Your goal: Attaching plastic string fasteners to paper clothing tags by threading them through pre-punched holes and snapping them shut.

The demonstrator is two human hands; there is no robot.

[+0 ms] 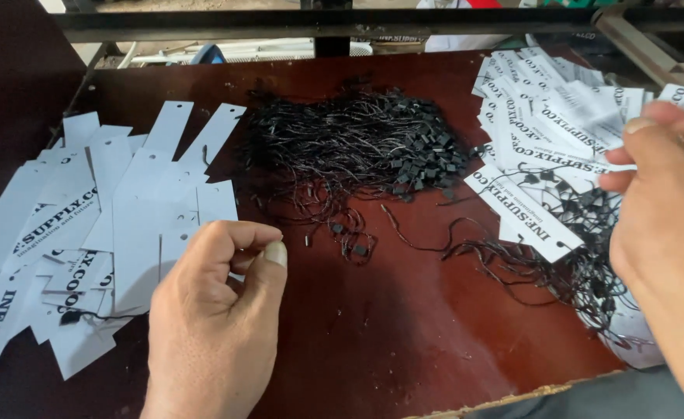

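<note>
Head view: left hand (218, 310) loosely curled, empty; right hand (660, 209) pinching white tag (679, 97).

A small workshop packing bench, worn reddish-brown surface (404, 326) with a chipped edge, heaps of white paper hang tags (117, 225) left of the fingers (268, 252), tangled black string fasteners (357, 143) beyond them, dark metal frame (318, 23) behind

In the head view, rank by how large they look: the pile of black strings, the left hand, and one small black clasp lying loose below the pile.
1. Pile of black strings covers the most area.
2. Left hand, though it is nearer the camera, so its rank against the pile is unsure.
3. Loose black clasp, clearly smallest.
</note>
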